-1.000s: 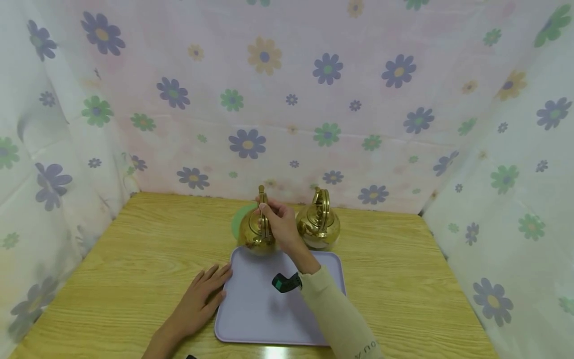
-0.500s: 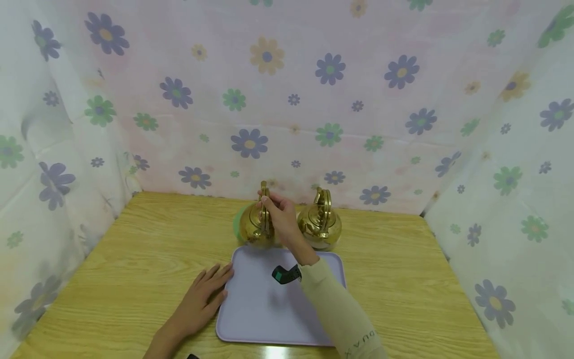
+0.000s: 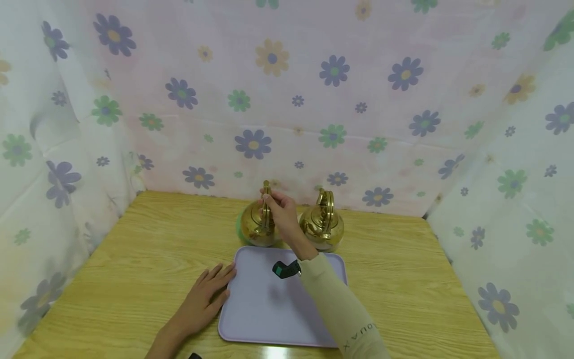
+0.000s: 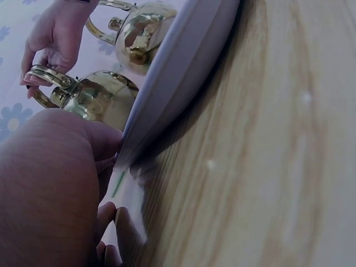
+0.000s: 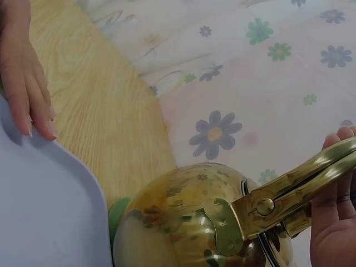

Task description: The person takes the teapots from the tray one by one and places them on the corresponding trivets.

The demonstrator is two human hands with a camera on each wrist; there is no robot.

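Behind the lilac tray (image 3: 255,304), my right hand (image 3: 284,217) grips the upright handle of a shiny gold kettle (image 3: 256,230). In the right wrist view the fingers (image 5: 332,214) curl round the handle (image 5: 295,192), above the rounded body (image 5: 167,222). A green disc (image 3: 239,233) peeks out at the kettle's left side, mostly hidden by it. My left hand (image 3: 202,301) lies flat with straight fingers, its fingertips at the tray's left rim. Part of the tray sits behind my right forearm.
A second gold kettle (image 3: 322,227) stands just right of the held one, close to my right wrist. All this is on a wood-grain table (image 3: 394,279), with a flowered cloth (image 3: 287,144) hanging behind and along both sides. A black strapped device (image 3: 285,269) shows beneath my right wrist.
The held kettle has moved back a little, from overlapping the tray's far rim to behind it, and covers more of the green disc. The left hand has stayed put.
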